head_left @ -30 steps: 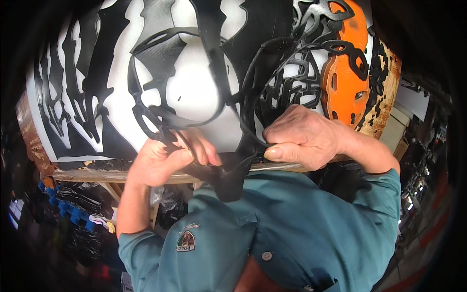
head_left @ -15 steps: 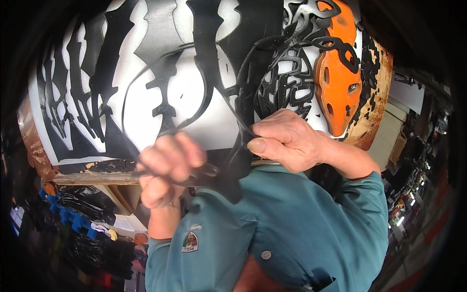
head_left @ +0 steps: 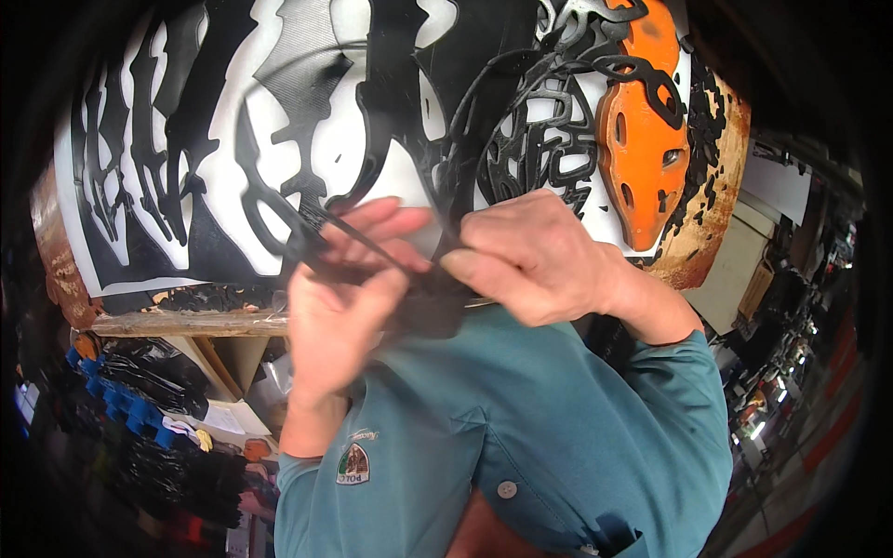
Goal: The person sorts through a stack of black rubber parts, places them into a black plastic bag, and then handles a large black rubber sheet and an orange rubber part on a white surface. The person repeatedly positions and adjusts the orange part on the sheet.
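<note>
My left hand (head_left: pixel 335 307) is blurred, with its fingers partly stretched. A thin black strip (head_left: pixel 358 237) of sheet material crosses those fingers and meets the thumb, which seems to press on it. Beyond the fingers the strip bows out in a blurred loop (head_left: pixel 265 205). My right hand (head_left: pixel 535 265) is closed, its thumb and bent forefinger pinching the black material beside the left fingertips. A dark piece (head_left: pixel 428 312) hangs blurred below the hands, in front of the teal shirt. Just where the pieces join between the hands I cannot make out.
Black sheet (head_left: pixel 139 256) with shaped cut-outs lies over a white board (head_left: pixel 228 251). Right of it stand an orange shaped block (head_left: pixel 642 139) and a heap of black openwork pieces (head_left: pixel 558 139). Black scraps (head_left: pixel 712 130) litter the brown table end. A wooden edge (head_left: pixel 191 324) runs along the near side.
My left hand has turned and its fingers have loosened from a closed grip. The strip's wide loop has become narrower. My right hand has shifted slightly left, still pinching.
</note>
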Tool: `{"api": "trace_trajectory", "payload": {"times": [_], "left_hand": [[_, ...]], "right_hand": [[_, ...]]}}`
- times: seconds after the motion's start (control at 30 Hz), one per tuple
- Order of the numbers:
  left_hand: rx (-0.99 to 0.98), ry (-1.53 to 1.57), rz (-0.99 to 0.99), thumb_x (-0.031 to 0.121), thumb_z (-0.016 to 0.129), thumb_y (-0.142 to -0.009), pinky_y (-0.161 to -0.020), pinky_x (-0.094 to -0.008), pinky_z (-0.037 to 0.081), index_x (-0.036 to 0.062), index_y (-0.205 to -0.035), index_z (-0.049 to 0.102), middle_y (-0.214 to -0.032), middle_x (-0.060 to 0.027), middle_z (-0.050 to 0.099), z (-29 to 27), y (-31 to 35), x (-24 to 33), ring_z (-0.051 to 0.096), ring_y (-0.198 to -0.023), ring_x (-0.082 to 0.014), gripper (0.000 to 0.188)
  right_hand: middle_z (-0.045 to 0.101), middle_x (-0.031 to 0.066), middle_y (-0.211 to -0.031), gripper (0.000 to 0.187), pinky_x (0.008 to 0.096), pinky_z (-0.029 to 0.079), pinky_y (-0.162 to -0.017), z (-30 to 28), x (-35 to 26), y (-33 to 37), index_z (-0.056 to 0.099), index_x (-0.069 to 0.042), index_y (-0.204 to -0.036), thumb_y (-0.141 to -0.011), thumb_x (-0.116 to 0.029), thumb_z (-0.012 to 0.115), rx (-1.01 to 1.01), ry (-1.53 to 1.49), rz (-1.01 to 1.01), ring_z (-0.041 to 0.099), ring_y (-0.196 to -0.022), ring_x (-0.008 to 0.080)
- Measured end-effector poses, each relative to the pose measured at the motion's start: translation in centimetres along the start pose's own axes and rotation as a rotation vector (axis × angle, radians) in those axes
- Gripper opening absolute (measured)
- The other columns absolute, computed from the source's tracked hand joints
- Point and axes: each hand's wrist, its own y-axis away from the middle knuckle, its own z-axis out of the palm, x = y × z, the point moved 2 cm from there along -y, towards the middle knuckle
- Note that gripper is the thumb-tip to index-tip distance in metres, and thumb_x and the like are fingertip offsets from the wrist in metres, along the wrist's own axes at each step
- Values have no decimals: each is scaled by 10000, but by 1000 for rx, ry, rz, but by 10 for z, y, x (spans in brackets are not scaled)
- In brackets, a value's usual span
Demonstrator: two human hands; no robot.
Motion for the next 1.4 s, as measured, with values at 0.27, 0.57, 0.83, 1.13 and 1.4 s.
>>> {"api": "trace_trajectory", "payload": {"times": [0.27, 0.57, 0.83, 1.13, 1.4], "left_hand": [[8, -150, 526, 147, 604, -1036, -624, -255, 496, -41, -917, 652, -776, -137, 697, -19, 14, 72, 613, -645, -123, 228], [72, -212, 81, 84, 735, -987, -584, -179, 421, -15, -1115, 730, -807, 31, 663, -4, -43, 27, 542, -651, -19, 161], [40, -25, 159, 105, 699, -1017, -705, -189, 469, -6, -1131, 719, -936, 9, 691, -2, -40, 10, 583, -777, -36, 161], [6, -66, 280, 49, 669, -1024, -816, -197, 467, -18, -1092, 691, -994, -5, 683, 1, -38, 11, 590, -900, -47, 97], [137, 28, 352, 107, 648, -1049, -779, -211, 458, 0, -1044, 709, -929, -9, 688, 9, -52, 6, 584, -839, -50, 124]], "right_hand": [[455, 40, -659, 300, 350, 405, -448, 36, -4, -2, 520, -89, -730, -825, -114, 803, 158, 270, 20, 516, -529, 204], [564, 48, -767, 383, 321, 476, -513, 20, 1, -7, 658, -43, -1021, -809, -283, 868, 189, 142, 69, 595, -615, 204], [600, 44, -834, 730, 295, 469, -553, 0, 17, -14, 654, -22, -1298, -705, -336, 940, 163, 29, 18, 578, -666, 166], [581, 66, -775, 344, 323, 455, -530, 5, 21, -19, 682, -8, -1037, -814, -190, 871, 156, 76, 29, 561, -614, 215], [501, 119, -628, 362, 422, 420, -493, 3, 25, -29, 503, -36, -708, -951, -197, 718, 3, 180, 23, 563, -553, 335]]}}
